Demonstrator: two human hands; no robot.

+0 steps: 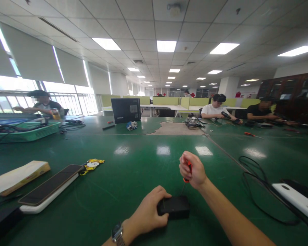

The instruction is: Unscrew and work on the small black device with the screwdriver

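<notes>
My right hand (193, 169) is closed round the red and black handle of a screwdriver (187, 180). The thin shaft points down to the far edge of a small black box (178, 207) on the green table. Whether the tip touches the box I cannot tell. With thumb and fingers, my left hand (154, 208) grips the left end of that box, which lies flat. A watch (117, 232) is on my left wrist.
To the left lie a phone (52, 184) on a white block, a tissue pack (20, 176) and a green basket (28, 132) of cables. Black cables (256, 191) and a white device (296, 201) are at right. A monitor (125, 110) stands ahead; several people sit farther off.
</notes>
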